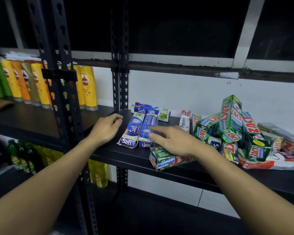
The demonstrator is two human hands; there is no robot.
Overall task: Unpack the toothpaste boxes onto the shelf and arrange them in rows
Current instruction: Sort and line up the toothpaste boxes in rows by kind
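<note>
Two blue Safi boxes (139, 131) lie side by side near the shelf (109, 150) front edge, w/ a third crosswise behind, prob. the start of a row. Left hand (107, 128) rests loosely curled, empty, just left of them. Right hand (170, 141) lies spread flat, fingertips (153, 128) on the right Safi box, apparently nudging it square. Zact pile (231, 129) sits unsorted toward the shelf's right end; one Zact box (166, 160) overhangs the front edge.

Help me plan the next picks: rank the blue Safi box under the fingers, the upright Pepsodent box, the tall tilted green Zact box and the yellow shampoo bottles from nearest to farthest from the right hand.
1. Blue Safi box: under the right hand fingers.
2. Pepsodent box: just behind the hand.
3. Tilted Zact box: atop the pile, right.
4. Shampoo bottles: far left, neighbouring shelf bay.
</note>
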